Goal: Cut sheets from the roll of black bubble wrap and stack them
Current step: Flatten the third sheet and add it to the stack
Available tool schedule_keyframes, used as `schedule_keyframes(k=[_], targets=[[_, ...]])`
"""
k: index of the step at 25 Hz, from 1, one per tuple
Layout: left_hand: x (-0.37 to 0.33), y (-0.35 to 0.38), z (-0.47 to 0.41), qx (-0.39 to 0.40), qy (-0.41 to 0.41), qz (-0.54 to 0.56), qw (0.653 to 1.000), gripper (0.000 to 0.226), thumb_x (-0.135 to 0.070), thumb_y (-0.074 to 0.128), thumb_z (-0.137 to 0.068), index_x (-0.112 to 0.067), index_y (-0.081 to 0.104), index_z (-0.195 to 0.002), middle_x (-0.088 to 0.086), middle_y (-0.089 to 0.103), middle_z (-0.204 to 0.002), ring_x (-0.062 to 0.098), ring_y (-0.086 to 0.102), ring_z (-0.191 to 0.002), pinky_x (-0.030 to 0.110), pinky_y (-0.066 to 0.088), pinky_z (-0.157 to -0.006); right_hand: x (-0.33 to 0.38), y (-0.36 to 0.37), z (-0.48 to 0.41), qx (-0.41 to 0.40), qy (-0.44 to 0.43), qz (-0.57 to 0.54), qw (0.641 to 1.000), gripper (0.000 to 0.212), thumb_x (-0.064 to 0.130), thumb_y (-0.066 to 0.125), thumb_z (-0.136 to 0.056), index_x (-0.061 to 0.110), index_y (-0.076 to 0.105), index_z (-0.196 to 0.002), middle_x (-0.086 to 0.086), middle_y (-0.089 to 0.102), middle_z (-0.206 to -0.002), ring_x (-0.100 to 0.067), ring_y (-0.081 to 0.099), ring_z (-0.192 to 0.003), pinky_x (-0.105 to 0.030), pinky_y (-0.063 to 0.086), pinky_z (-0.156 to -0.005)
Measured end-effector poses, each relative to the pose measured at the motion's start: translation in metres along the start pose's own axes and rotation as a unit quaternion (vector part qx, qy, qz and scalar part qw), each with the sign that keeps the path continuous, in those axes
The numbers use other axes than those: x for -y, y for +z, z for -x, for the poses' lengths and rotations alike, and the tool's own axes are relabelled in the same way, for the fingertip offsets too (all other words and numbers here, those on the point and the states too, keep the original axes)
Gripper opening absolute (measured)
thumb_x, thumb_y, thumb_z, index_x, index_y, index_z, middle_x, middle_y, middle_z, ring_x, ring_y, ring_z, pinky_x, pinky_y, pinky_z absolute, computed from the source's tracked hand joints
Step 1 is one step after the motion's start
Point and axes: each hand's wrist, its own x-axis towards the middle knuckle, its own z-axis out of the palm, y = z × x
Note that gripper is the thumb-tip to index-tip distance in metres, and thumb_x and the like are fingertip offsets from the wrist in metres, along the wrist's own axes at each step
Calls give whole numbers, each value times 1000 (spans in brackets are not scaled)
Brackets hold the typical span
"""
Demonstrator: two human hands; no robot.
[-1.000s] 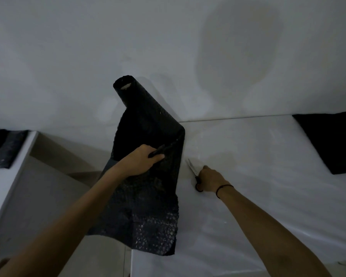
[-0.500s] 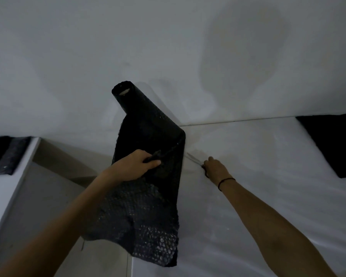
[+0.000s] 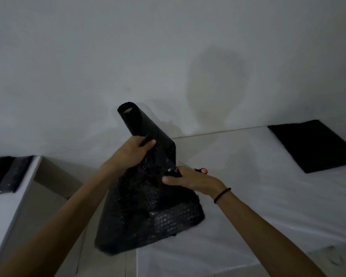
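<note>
I see the left hand (image 3: pixel 137 150) with fingers curled round the tilted roll of black bubble wrap (image 3: pixel 142 124) at the tabletop (image 3: pixel 268 196) edge. The right hand (image 3: pixel 190 179) pinches its hanging sheet (image 3: pixel 148 216), with the scissors (image 3: pixel 201 170) lying just behind.

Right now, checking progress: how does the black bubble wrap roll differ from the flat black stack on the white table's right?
The black bubble wrap roll stands tilted, partly unrolled; the flat black stack lies level. The left hand and right hand grip the roll; nothing touches the stack. Both are black.
</note>
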Motion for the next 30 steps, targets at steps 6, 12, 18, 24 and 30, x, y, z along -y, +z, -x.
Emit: schedule_keyframes(k=[6,12,18,24,30], targets=[[-82,-54,28,-112,84,106,985,34,-35,57,-100,-6,67,-85,0,68,-76,0,63,-57,18,48,-59,26,-24,90,-147,25,111,983,39,38,87,-74,10,77,-100,-2,77,-100,-17,72,-94,-29,56,-87],[-135,-57,35,-73,163,198,964,23,-35,66,-94,-13,73,-97,-7,73,-86,2,69,-75,14,53,-65,49,-55,206,-362,-27,132,922,8,25,80,-84,17,77,-86,1,76,-83,-13,70,-77,-23,50,-69],[-155,-9,-2,49,203,120,971,16,-23,75,-88,-13,74,-100,-5,74,-91,0,68,-80,11,50,-68,25,-92,261,-541,0,229,809,26,31,68,-94,5,70,-89,-7,71,-85,-24,68,-81,-38,55,-74],[-186,74,-50,-29,296,29,954,13,-13,70,-91,-3,74,-99,10,72,-94,9,65,-81,9,49,-72,-11,-147,290,-552,84,377,739,21,27,63,-96,8,65,-103,-9,68,-99,-27,64,-88,-39,55,-75],[-238,120,-75,-95,360,67,926,9,-6,60,-95,-9,68,-97,5,70,-97,6,63,-87,18,53,-81,-23,-197,313,-603,57,449,657,23,27,53,-100,8,66,-106,-12,59,-104,-30,60,-88,-36,48,-69]])
